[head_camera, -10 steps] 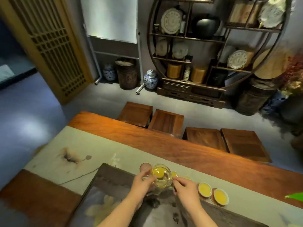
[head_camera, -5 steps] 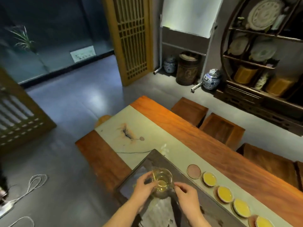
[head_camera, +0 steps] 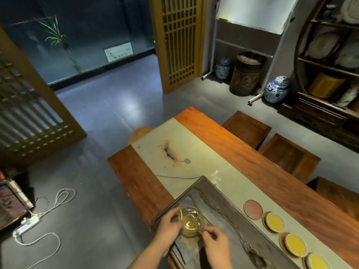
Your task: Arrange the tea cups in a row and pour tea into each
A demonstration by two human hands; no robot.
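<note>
Holding a glass pitcher low over the dark tea tray, the left hand cups its side; the right hand pinches its handle. Risk: little tea remains, and tilting could drip onto the tray. Counted on the runner: 1 empty coaster, 3 filled tea cups visible in a row

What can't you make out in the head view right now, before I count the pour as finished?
- Row of cups: cut off by the lower right edge, so the total count is unknown.
- Glass pitcher: left hand and right hand cover its sides; how much tea is left is unclear.
- Round coaster: too dim to tell whether it is a coaster or a lid.
</note>
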